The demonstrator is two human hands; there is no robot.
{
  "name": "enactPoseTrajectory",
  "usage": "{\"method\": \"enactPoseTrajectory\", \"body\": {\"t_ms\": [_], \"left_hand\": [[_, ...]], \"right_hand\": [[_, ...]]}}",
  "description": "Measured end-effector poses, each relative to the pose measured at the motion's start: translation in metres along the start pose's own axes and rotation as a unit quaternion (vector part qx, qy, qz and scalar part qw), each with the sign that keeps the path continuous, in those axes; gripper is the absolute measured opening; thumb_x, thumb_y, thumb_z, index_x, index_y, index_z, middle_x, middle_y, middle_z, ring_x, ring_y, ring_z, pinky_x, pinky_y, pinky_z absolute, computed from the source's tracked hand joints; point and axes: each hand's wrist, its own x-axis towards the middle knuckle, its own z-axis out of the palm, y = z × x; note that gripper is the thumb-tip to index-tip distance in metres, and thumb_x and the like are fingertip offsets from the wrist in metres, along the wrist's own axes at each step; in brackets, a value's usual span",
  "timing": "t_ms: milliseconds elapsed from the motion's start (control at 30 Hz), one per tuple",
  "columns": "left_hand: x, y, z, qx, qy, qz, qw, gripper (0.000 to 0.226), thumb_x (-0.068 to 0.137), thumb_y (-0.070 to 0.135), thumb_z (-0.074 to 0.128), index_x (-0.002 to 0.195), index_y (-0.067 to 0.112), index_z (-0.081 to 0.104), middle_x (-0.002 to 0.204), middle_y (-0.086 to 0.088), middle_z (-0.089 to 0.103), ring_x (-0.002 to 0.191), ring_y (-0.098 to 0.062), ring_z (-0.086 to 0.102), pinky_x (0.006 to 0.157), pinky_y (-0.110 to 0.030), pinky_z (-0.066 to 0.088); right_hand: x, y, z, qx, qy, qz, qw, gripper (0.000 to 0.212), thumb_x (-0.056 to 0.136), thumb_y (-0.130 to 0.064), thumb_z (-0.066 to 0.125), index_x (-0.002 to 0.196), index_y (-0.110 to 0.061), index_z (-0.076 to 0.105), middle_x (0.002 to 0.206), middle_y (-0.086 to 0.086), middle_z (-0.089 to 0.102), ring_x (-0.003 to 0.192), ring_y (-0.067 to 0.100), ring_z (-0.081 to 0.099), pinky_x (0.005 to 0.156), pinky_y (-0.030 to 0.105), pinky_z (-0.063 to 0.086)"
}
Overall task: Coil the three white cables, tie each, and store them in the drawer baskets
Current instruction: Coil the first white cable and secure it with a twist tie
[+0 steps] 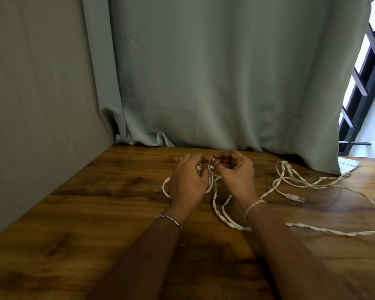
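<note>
While most of the white cable lies loose, a person at a wooden table [95, 213] works on one small coil [164, 188] near the middle of the tabletop. Their left hand [187, 180] covers the coil, fingers curled round its loops. Their right hand [234, 172], just to the right, pinches a thin strand [211, 168] between thumb and forefinger at the coil's far edge, the other fingers loosely curled. The strand may be a tie, but it is too small to tell. Pale bands [254, 205] circle the right wrist, perhaps spare ties. To the right, loose cable [312, 185] sprawls in wide twisted loops, with a plug [294, 198] showing. It begins just beside the coil, and I cannot tell whether the two are joined or how many cables are there. No drawer or basket is in view. My reading: the first coil is being tied, and the remaining coiling, tying and all storing are not yet done.
</note>
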Motion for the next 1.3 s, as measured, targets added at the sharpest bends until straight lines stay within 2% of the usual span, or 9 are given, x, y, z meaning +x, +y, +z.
{"method": "enactPoseTrajectory", "body": {"t_ms": [133, 233, 300, 500, 800, 933, 1067, 1200, 1300], "left_hand": [[0.0005, -0.0005, -0.0016, -0.009, 0.003, -0.011, 1.000, 0.005, 0.091, 0.021, 0.059, 0.094, 0.021, 0.063, 0.095, 0.006, 0.059, 0.091, -0.011, 0.053, 0.065, -0.024, 0.035], [0.0006, -0.0003, -0.0011, -0.020, -0.001, -0.013, 1.000, 0.004, 0.091, 0.022, 0.060, 0.093, 0.021, 0.064, 0.096, 0.006, 0.060, 0.092, -0.011, 0.052, 0.066, -0.025, 0.036], [0.0009, 0.0001, -0.0006, -0.022, -0.006, -0.011, 1.000, 0.004, 0.092, 0.023, 0.060, 0.093, 0.021, 0.064, 0.096, 0.006, 0.060, 0.092, -0.010, 0.051, 0.066, -0.024, 0.034], [0.0013, 0.0001, -0.0001, -0.004, -0.013, -0.011, 1.000, 0.004, 0.092, 0.022, 0.059, 0.093, 0.022, 0.063, 0.094, 0.011, 0.053, 0.088, -0.006, 0.046, 0.059, -0.013, 0.029], [0.0016, -0.0002, -0.0021, -0.008, -0.001, -0.009, 1.000, 0.007, 0.092, 0.023, 0.059, 0.096, 0.023, 0.065, 0.100, 0.006, 0.059, 0.091, -0.010, 0.052, 0.066, -0.025, 0.038], [0.0025, -0.0005, -0.0029, -0.001, 0.004, -0.019, 1.000, 0.008, 0.092, 0.025, 0.060, 0.097, 0.023, 0.065, 0.100, 0.007, 0.058, 0.089, -0.006, 0.047, 0.063, -0.025, 0.036], [0.0028, 0.0006, -0.0025, 0.008, 0.001, -0.004, 1.000, 0.008, 0.092, 0.025, 0.059, 0.098, 0.022, 0.064, 0.099, 0.007, 0.056, 0.087, -0.006, 0.046, 0.057, -0.017, 0.030], [0.0013, -0.0006, -0.0023, 0.006, -0.001, 0.016, 1.000, 0.012, 0.093, 0.024, 0.058, 0.102, 0.020, 0.065, 0.102, 0.003, 0.058, 0.093, -0.011, 0.052, 0.066, -0.023, 0.035], [-0.0002, -0.0023, -0.0022, 0.000, -0.001, 0.031, 1.000, 0.015, 0.093, 0.024, 0.058, 0.104, 0.020, 0.066, 0.103, 0.002, 0.059, 0.093, -0.012, 0.052, 0.065, -0.021, 0.035]], "right_hand": [[0.0009, 0.0011, 0.0005, -0.001, -0.009, 0.010, 1.000, 0.015, 0.078, 0.003, 0.074, 0.087, -0.009, 0.069, 0.085, 0.006, 0.072, 0.081, 0.018, 0.069, 0.073, 0.023, 0.056], [-0.0002, 0.0002, -0.0004, 0.023, -0.007, 0.017, 1.000, 0.016, 0.078, 0.004, 0.074, 0.092, -0.001, 0.068, 0.086, 0.010, 0.071, 0.079, 0.016, 0.068, 0.070, 0.019, 0.055], [-0.0008, 0.0008, -0.0015, 0.039, -0.005, 0.023, 0.999, 0.017, 0.077, 0.003, 0.075, 0.093, 0.001, 0.068, 0.087, 0.013, 0.071, 0.078, 0.016, 0.069, 0.070, 0.022, 0.056], [-0.0025, 0.0002, -0.0017, 0.056, -0.019, 0.030, 0.998, 0.016, 0.080, 0.006, 0.071, 0.092, -0.003, 0.066, 0.082, 0.008, 0.068, 0.075, 0.014, 0.067, 0.065, 0.019, 0.054], [-0.0021, -0.0007, -0.0015, 0.039, -0.029, 0.018, 0.999, 0.015, 0.081, 0.005, 0.071, 0.094, -0.001, 0.066, 0.085, 0.007, 0.069, 0.078, 0.013, 0.067, 0.070, 0.020, 0.054], [-0.0028, -0.0001, -0.0009, 0.046, -0.023, 0.024, 0.998, 0.011, 0.088, -0.007, 0.067, 0.098, -0.002, 0.068, 0.091, 0.014, 0.072, 0.086, 0.022, 0.070, 0.076, 0.026, 0.057], [-0.0045, -0.0026, -0.0017, 0.096, -0.019, 0.058, 0.993, 0.012, 0.085, 0.000, 0.068, 0.097, 0.000, 0.069, 0.091, 0.018, 0.073, 0.086, 0.025, 0.071, 0.081, 0.033, 0.057], [-0.0055, -0.0064, -0.0020, 0.129, -0.013, 0.089, 0.988, 0.009, 0.081, 0.003, 0.070, 0.088, -0.003, 0.070, 0.083, 0.014, 0.072, 0.077, 0.022, 0.069, 0.076, 0.035, 0.057], [-0.0054, -0.0055, -0.0022, 0.116, -0.019, 0.093, 0.989, 0.010, 0.079, 0.003, 0.071, 0.086, -0.004, 0.070, 0.085, 0.016, 0.072, 0.079, 0.025, 0.068, 0.080, 0.039, 0.056]]}}
